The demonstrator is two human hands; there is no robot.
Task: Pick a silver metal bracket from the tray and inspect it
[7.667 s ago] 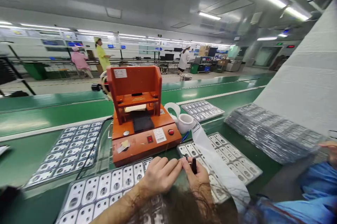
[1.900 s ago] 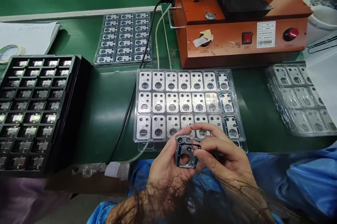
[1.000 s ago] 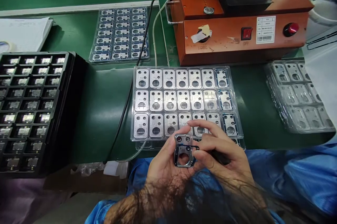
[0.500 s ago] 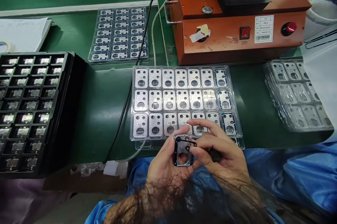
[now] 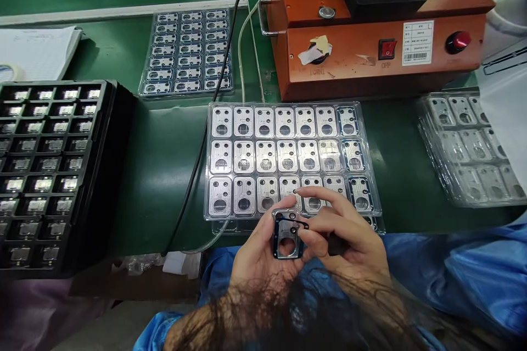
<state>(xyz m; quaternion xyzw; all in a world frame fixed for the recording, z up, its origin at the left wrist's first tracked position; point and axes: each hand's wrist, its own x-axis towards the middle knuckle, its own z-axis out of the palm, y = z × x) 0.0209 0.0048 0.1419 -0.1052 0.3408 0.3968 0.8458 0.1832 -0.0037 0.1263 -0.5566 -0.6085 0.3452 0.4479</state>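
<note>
Metal plate, small with round and square cut-outs, sits pinched upright in the left hand at the bench's near edge. The right hand pinches a thin black ring against its top (a dark tool is tucked in that palm). Just beyond lies a clear tray of like plates, before an orange machine.

Single head cam, looking forward and steeply down from above the green bench. Close range: hair fills the bottom edge, clear tray sits centre, orange machine cropped at top, black tray cut off left.
</note>
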